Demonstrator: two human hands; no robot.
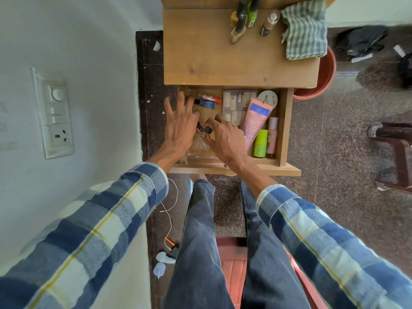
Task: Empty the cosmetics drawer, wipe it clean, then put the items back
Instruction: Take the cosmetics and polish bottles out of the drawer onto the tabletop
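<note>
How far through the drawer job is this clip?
Early, in the emptying stage. A few bottles and the cloth sit on the tabletop. The right hand pinches a small dark-capped item; the left hand reaches in, fingers spread. The pink tube, green bottle and white jar remain in the drawer. Wiping and refilling remain.

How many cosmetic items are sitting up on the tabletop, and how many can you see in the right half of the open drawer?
Tabletop:
Dark-capped bottles: 3
Clear-capped bottle: 1

Drawer, right half:
Pink tube: 1
Round white jar: 1
Green bottle: 1
Pale pink bottle: 1
Clear nail-tip box: 1

Total: 9. The left half is partly hidden by the hands.
</note>
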